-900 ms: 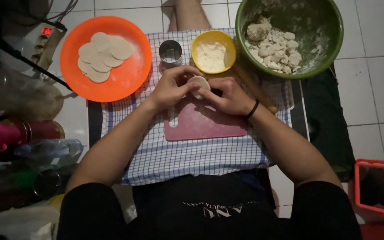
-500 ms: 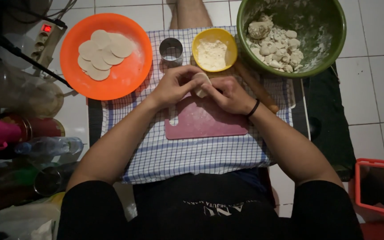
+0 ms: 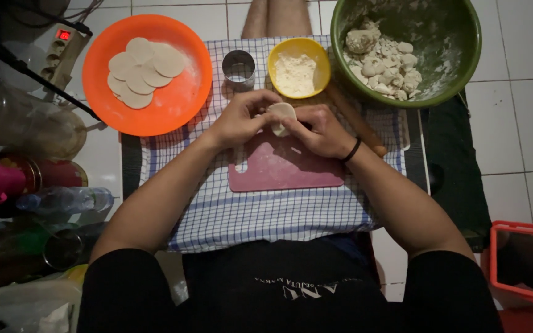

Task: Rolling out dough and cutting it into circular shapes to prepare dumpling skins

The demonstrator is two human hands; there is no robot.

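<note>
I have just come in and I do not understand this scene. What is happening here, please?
A person sits on a tiled floor and holds a small round piece of dough between the left hand and the right hand, above a pink cutting board on a checked cloth. An orange plate holds flat dough rounds. Ahead are a metal ring cutter, a yellow bowl of flour, a green bowl with dough lumps, and a rolling pin.
</note>
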